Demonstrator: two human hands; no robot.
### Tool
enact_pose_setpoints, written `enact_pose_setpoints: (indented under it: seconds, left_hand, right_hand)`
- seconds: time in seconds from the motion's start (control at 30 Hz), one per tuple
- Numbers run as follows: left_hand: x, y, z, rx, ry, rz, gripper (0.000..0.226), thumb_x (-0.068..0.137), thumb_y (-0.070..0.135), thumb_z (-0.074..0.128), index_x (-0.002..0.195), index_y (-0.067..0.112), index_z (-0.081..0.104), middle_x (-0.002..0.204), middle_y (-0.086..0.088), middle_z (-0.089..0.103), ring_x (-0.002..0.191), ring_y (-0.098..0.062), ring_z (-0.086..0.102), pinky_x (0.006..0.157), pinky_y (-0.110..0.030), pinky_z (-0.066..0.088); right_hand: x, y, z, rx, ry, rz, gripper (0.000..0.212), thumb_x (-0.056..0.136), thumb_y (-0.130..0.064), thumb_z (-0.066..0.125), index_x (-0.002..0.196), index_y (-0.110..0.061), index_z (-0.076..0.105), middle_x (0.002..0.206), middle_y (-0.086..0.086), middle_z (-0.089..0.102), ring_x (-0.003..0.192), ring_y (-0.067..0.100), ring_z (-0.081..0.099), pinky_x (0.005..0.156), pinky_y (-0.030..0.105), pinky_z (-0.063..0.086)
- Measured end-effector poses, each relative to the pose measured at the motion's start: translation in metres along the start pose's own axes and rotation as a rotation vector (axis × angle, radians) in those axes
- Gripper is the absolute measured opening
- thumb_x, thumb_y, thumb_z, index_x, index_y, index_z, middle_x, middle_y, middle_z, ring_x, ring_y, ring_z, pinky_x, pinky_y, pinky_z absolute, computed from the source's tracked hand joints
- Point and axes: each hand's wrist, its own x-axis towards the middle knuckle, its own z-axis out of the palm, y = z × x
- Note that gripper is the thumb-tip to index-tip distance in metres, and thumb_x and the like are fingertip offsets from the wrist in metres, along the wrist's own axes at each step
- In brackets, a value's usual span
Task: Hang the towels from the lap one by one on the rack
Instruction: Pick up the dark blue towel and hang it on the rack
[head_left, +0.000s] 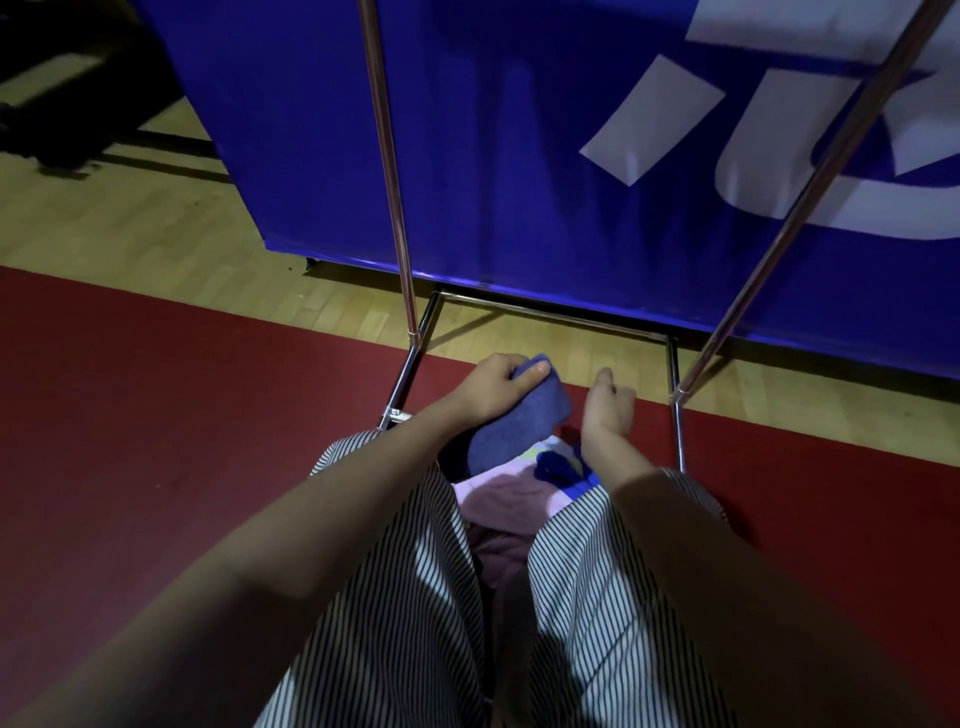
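- The rack (396, 208) stands right in front of the knees. Its visible rods and floor frame carry no towel, and its top is out of view, so I cannot tell whether anything hangs there yet.
- Most of the task looks undone: a pile remains on the lap (405, 571), on the near side of the rack, with a pink towel (498, 493) and a dark blue one (558, 465) showing.
- A blue towel (519, 421) is lifted off the pile's far edge, low by the rack's base; this is probably the pick-up step.
- The left hand (493, 384) grips that blue towel, fingers curled over its top.
- The right hand (608, 405) hovers just beside it, loosely curled, with nothing seen in it.
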Motion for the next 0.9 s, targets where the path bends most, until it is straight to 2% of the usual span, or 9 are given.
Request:
enact_pose_setpoints:
  seconds: [0.07,0.13,0.2,0.33,0.43,0.5,0.63,0.73,0.9]
  left_hand:
    - [-0.001,0.002,-0.007,0.004,-0.023,0.036,0.041,0.097,0.030,0.047,0.061,0.011,0.040,0.061,-0.002,0.033,0.058,-0.009,0.031,0.055,-0.027,0.027]
    - [-0.005,0.011,-0.017,-0.076,-0.081,0.052,0.040,0.097,0.026,0.047,0.062,0.009,0.042,0.060,0.001,0.033,0.056,-0.005,0.030,0.054,-0.025,0.027]
    - [-0.008,0.023,-0.026,-0.138,-0.149,0.068,0.039,0.098,0.021,0.046,0.061,0.009,0.048,0.056,0.013,0.042,0.053,0.002,0.036,0.054,-0.018,0.032]
    - [-0.010,0.051,-0.057,-0.233,-0.226,0.102,0.037,0.097,0.019,0.049,0.061,0.010,0.056,0.057,0.016,0.054,0.054,0.003,0.046,0.054,-0.014,0.036]
    - [-0.015,0.064,-0.092,-0.342,-0.091,0.073,0.035,0.090,0.032,0.058,0.067,0.006,0.060,0.060,0.000,0.053,0.054,-0.006,0.045,0.053,-0.020,0.035]
    - [-0.018,0.070,-0.113,-0.411,-0.025,0.056,0.033,0.095,0.029,0.050,0.069,0.011,0.061,0.057,0.006,0.055,0.052,-0.003,0.047,0.053,-0.018,0.037]
    - [-0.018,0.083,-0.144,-0.364,-0.013,0.013,0.045,0.094,0.048,0.042,0.081,0.017,0.071,0.082,0.002,0.070,0.079,-0.011,0.062,0.079,-0.028,0.047]
    - [-0.014,0.081,-0.160,-0.387,0.005,-0.116,0.064,0.088,0.065,0.036,0.091,0.012,0.072,0.099,-0.014,0.070,0.092,-0.021,0.061,0.091,-0.039,0.046]
    - [-0.008,0.093,-0.175,-0.578,0.242,-0.113,0.049,0.098,0.046,0.035,0.074,0.015,0.064,0.065,-0.003,0.058,0.063,-0.015,0.051,0.064,-0.031,0.041]
  right_hand:
    - [-0.006,-0.014,-0.003,-0.023,-0.043,-0.292,0.030,0.097,-0.024,0.040,0.114,-0.005,0.056,0.115,0.013,0.060,0.104,0.027,0.054,0.078,0.025,0.035]
    - [-0.018,-0.031,-0.004,-0.003,-0.213,-0.436,0.028,0.097,-0.020,0.039,0.099,-0.009,0.065,0.108,0.009,0.065,0.099,0.022,0.057,0.075,0.017,0.038]
    - [-0.029,-0.045,0.001,0.019,-0.403,-0.399,0.038,0.098,-0.025,0.039,0.077,-0.010,0.066,0.084,0.000,0.069,0.080,0.011,0.059,0.068,0.012,0.042]
    - [-0.038,-0.065,0.005,0.135,-0.549,-0.203,0.039,0.095,-0.034,0.048,0.064,-0.014,0.061,0.047,-0.008,0.063,0.045,0.003,0.058,0.055,0.023,0.044]
    - [-0.048,-0.083,0.010,0.182,-0.564,-0.212,0.034,0.095,-0.030,0.049,0.066,-0.013,0.057,0.043,-0.009,0.061,0.042,0.001,0.057,0.047,0.016,0.044]
    - [-0.062,-0.102,0.014,0.189,-0.546,-0.277,0.031,0.096,-0.022,0.049,0.067,-0.011,0.055,0.041,-0.010,0.057,0.040,-0.003,0.053,0.045,0.011,0.042]
    - [-0.084,-0.149,0.020,0.285,-0.557,-0.328,0.028,0.092,-0.024,0.056,0.073,-0.005,0.064,0.050,-0.006,0.063,0.058,0.011,0.059,0.054,0.018,0.046]
    - [-0.098,-0.185,0.025,0.375,-0.582,-0.329,0.030,0.090,-0.025,0.059,0.064,-0.011,0.056,0.050,-0.005,0.058,0.053,0.011,0.054,0.048,0.015,0.044]
    - [-0.113,-0.233,0.037,0.434,-0.609,-0.331,0.032,0.088,-0.027,0.061,0.062,-0.013,0.052,0.059,0.001,0.055,0.055,0.013,0.054,0.058,0.025,0.044]
